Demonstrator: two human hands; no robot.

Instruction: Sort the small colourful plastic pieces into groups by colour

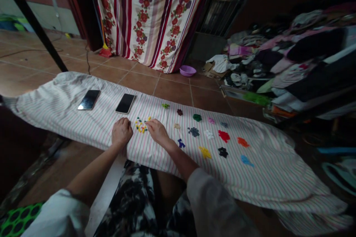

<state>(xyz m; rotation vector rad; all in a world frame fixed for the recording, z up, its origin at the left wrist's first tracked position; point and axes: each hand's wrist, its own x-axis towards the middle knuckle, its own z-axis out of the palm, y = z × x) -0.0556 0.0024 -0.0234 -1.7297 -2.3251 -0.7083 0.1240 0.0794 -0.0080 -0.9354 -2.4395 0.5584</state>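
While small yellow-and-green pieces (pixel 143 129) are lying just left of the right grip (pixel 157 132), it is angling leftward, pinching closed, contents indiscernible.

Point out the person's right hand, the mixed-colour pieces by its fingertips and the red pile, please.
Right hand (pixel 157 131): head view, back of the hand.
Mixed-colour pieces (pixel 142 129): head view, middle of the cluster.
Red pile (pixel 224 136): head view, its middle.

No text, label, brand, number or sign can be read, neither on the two phones (pixel 125 103) left of centre nor on the clothes (pixel 302 53) at the upper right, where detail is dim.
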